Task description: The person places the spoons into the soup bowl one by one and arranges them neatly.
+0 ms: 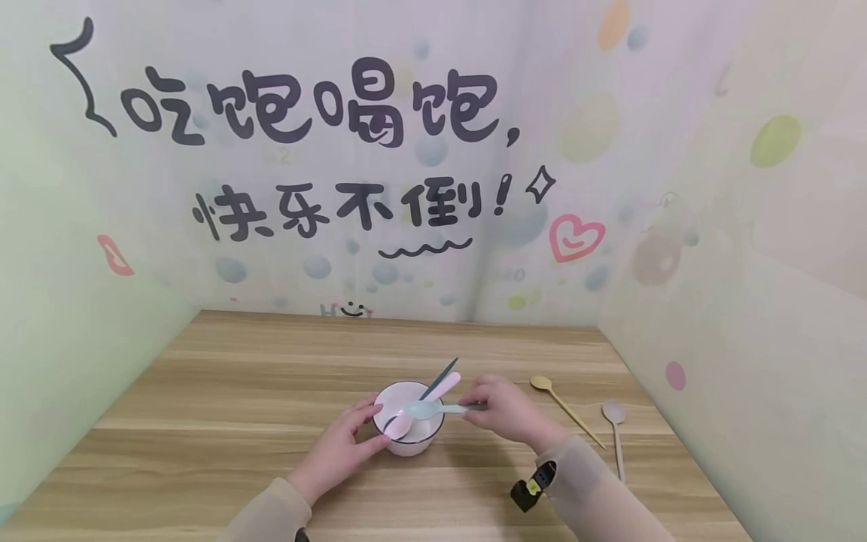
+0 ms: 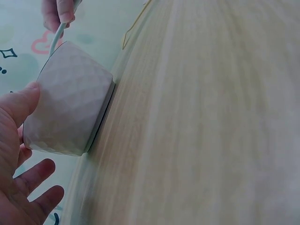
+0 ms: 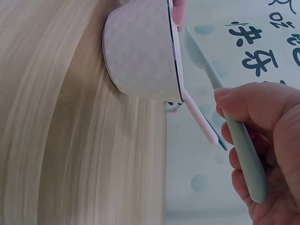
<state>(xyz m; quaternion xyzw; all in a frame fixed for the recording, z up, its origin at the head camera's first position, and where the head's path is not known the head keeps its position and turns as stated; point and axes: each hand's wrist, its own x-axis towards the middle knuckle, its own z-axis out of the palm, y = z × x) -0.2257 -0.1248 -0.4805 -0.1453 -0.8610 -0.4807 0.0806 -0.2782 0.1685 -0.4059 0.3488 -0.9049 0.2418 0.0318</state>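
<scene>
A white bowl [image 1: 409,449] with a dark rim and a faceted outer wall stands on the wooden table. My left hand [image 1: 344,446] holds its left side, with the thumb at the near rim and fingers farther round; two fingers spread away from the wall in the left wrist view. My right hand [image 1: 504,410] pinches the handle of a pale green spoon [image 3: 241,150], its bowl end [image 1: 421,410] over the white bowl's opening. A pink spoon [image 1: 445,387] leans inside, handle past the far right rim. Beside it a dark teal handle [image 1: 442,376] sticks out.
To the right of my right hand lie a yellow spoon [image 1: 572,414] and a greyish-pink spoon [image 1: 614,414] on the table [image 1: 271,369]. Printed curtain-like walls [image 1: 433,286] enclose the back and both sides. A black device [image 1: 524,494] sits at my right wrist.
</scene>
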